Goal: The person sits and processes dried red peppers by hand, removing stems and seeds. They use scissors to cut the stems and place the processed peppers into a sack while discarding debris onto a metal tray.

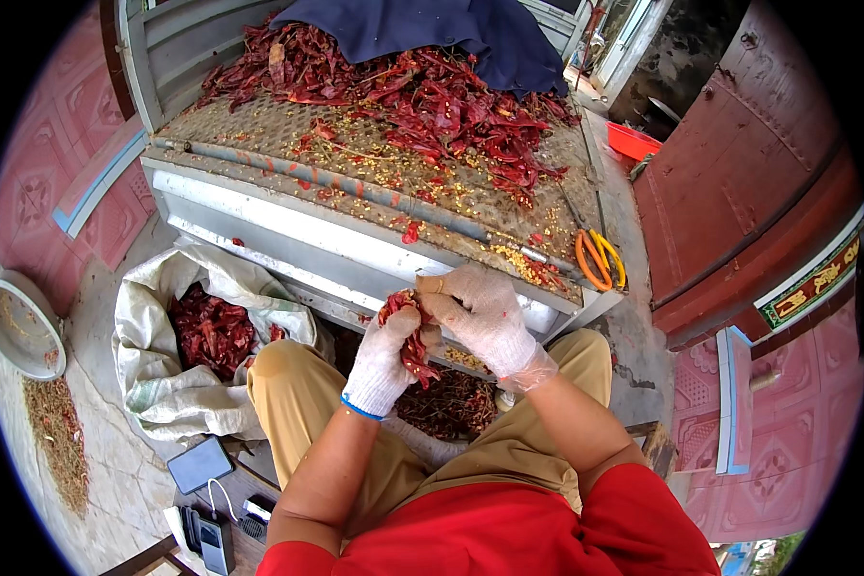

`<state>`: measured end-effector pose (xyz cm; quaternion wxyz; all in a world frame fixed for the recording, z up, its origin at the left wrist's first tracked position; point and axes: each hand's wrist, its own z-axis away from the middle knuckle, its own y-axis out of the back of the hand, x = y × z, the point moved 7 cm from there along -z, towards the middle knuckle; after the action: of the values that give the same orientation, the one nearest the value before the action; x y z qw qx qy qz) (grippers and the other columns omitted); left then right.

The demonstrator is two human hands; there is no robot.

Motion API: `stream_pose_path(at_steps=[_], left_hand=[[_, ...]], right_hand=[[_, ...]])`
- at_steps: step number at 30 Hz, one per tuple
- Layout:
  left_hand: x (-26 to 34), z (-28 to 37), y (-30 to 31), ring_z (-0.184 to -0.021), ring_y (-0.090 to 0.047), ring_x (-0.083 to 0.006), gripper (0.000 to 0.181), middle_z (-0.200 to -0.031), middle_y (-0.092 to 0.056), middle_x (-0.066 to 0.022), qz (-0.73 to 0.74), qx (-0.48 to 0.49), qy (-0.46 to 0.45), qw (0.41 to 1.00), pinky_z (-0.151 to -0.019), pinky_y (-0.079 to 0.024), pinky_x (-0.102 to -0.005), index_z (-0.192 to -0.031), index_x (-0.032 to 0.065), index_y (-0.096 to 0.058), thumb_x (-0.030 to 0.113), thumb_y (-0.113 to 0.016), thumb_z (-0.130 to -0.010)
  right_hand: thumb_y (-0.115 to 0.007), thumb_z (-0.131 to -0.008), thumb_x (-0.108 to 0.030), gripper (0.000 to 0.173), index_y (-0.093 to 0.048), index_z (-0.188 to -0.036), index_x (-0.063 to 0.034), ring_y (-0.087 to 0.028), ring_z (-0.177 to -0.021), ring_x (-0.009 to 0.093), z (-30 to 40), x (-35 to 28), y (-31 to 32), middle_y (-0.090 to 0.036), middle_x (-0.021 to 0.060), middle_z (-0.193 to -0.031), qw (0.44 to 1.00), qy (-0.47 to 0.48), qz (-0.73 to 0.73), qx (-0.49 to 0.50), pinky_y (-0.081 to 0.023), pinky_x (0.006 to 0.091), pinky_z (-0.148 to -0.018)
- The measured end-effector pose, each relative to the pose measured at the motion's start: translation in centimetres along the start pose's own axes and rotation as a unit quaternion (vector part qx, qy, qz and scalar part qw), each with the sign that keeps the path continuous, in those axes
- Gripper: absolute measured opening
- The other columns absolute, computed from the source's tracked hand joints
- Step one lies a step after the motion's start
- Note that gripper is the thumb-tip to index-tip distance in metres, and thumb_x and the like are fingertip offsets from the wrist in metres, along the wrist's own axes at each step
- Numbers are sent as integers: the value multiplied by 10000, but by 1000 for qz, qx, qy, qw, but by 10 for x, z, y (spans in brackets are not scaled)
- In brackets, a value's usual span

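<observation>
Both of my hands wear white knit gloves, with stained fingertips on the right one. Dried red chili peppers (417,358) are gripped in my left hand (385,349), their ends hanging below the fingers. My right hand (479,309) meets them from the right, its curled fingers against the upper part of the peppers. Beyond my hands, a heap of dried red chilies (439,108) lies on a textured metal cargo bed (259,133), with yellow seeds scattered around. Scissors (597,259) with orange and yellow handles lie at the bed's right front corner.
A white woven sack (147,345) of red chilies stands left of my knee. Dark stems and scraps (450,407) lie between my legs. Dark blue cloth (432,32) covers part of the heap. A phone (200,464) and a metal basin (23,324) are at left.
</observation>
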<state>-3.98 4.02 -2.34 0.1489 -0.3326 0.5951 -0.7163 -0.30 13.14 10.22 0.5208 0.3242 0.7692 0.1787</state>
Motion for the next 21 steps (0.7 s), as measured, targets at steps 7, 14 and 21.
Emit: stream_pose_path(at_steps=[7, 14, 21], left_hand=[[5, 0, -2, -577, -486, -123, 112, -771, -571, -48, -71, 50, -35, 996, -517, -390, -287, -959, 3, -580, -55, -570, -863], [8, -2, 10, -606, -556, -144, 118, -791, -611, -79, -113, 83, -63, 988, -540, -458, -291, -966, -17, -588, -71, -565, -863], [22, 6, 0, -646, -606, -121, 129, -791, -652, -57, -270, 101, -131, 949, -599, -504, -264, -954, -28, -628, -33, -621, -825]], right_hand=[[-654, -933, -242, 207, -727, -1012, -65, -678, -855, 327, 14, 3, -7, -704, 155, -935, 999, -27, -21, 25, -542, 399, -738], [-651, -940, -219, 201, -719, -1066, -78, -684, -823, 289, 21, -30, -9, -688, 140, -866, 949, 204, 235, 49, -543, 387, -704], [-669, -933, -178, 163, -715, -1001, -37, -633, -649, 165, 22, 29, -23, -656, 72, -762, 946, -272, -165, 54, -527, 328, -592]])
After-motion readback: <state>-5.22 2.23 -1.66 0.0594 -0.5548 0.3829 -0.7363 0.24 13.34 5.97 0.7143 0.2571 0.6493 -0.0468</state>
